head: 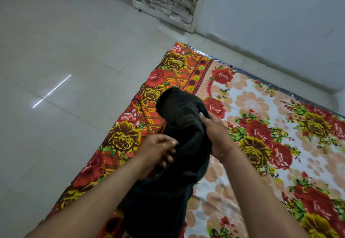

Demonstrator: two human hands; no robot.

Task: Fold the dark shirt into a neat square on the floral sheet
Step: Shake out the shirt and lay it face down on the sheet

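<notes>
Right hand grip clamped on bunched dark shirt; left hand grip loose, fingertips touching cloth.

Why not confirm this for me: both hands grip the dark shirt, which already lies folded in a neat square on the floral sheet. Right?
Not folded: the head view shows the dark shirt bunched and held up over the floral sheet. The right hand grips it; the left hand is at its edge.

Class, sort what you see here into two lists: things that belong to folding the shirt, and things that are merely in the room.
Belongs to the job:
dark shirt, bunched and held up
floral sheet
left hand
right hand, gripping the shirt

Merely in the room:
tiled floor
white wall
framed opening showing rough brickwork
</notes>
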